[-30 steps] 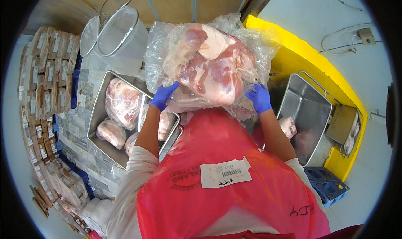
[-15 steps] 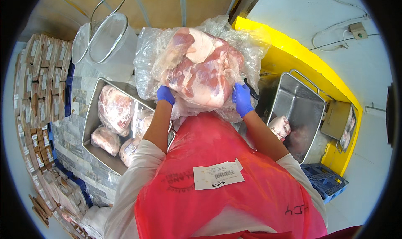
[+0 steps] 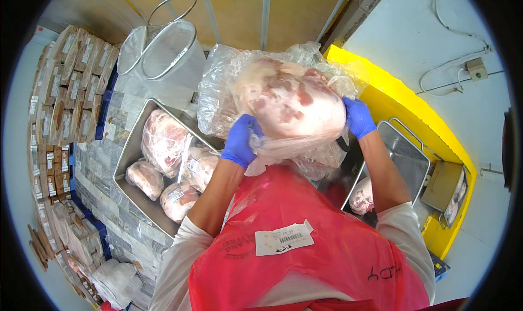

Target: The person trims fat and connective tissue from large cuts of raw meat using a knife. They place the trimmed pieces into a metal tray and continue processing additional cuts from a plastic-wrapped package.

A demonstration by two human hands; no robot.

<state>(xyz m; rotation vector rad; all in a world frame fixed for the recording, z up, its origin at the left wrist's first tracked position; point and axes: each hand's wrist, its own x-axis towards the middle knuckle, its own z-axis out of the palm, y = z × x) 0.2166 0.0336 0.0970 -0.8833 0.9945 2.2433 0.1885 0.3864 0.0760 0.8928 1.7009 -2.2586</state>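
Observation:
A large cut of raw meat (image 3: 294,101), pale fat with red patches uppermost, lies in front of me among crumpled clear plastic film (image 3: 218,87). My left hand (image 3: 243,140), in a blue glove, is closed on the film at the near left edge of the meat. At its right end my right hand (image 3: 359,118), gloved too, has its fingers curled round the meat; the fingertips are partly hidden. A dark object below the right hand is mostly covered, and I cannot make out its kind.
On my left a steel tub (image 3: 143,206) holds several wrapped meat pieces. To the right, another steel tub (image 3: 406,158) contains a smaller meat piece (image 3: 362,196). A yellow barrier (image 3: 406,96) runs along the right. A bag-lined hoop stand (image 3: 169,74) and stacked cartons (image 3: 71,82) stand left.
The meat has been tipped over, so a paler face shows on top. My right hand has moved up and rightward, and the left has come in nearer the meat's front edge.

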